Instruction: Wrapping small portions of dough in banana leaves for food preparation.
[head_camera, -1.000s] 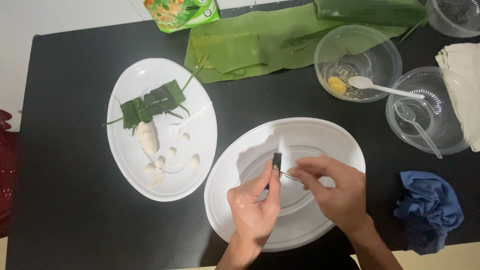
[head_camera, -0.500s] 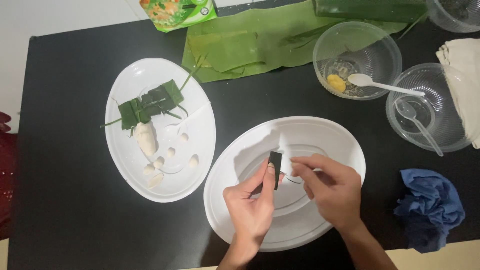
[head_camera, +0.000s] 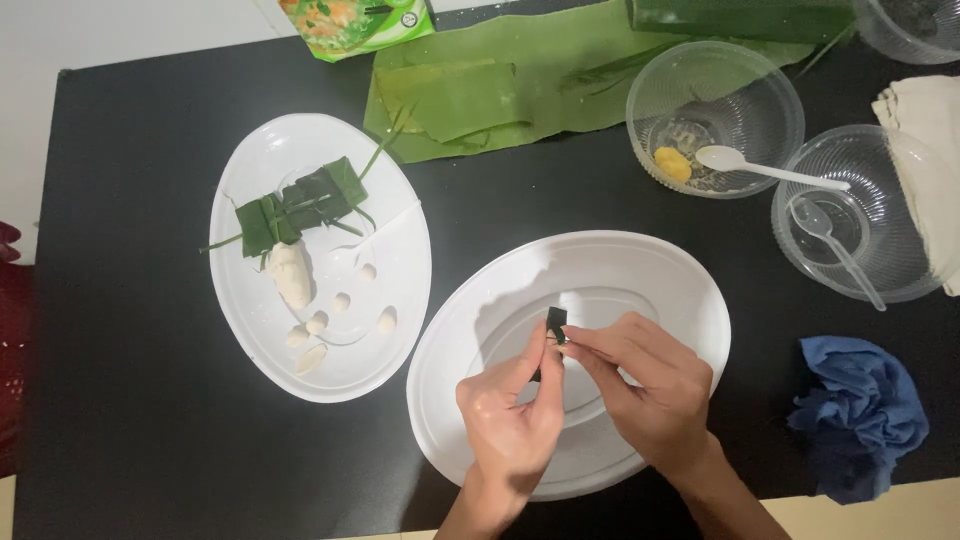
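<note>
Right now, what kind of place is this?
Probably a home kitchen table set up for making snacks: green leaves, dough pieces on a white plate, and clear bowls with spoons on a black table.

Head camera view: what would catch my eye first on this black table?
Most striking are the left hand and right hand, pinching a small dark green folded leaf piece between them above the empty white oval plastic plate near the front edge. To its left, a second white oval plate carries folded green leaf parcels and pale dough lumps, with a broad green banana leaf spread behind.
</note>
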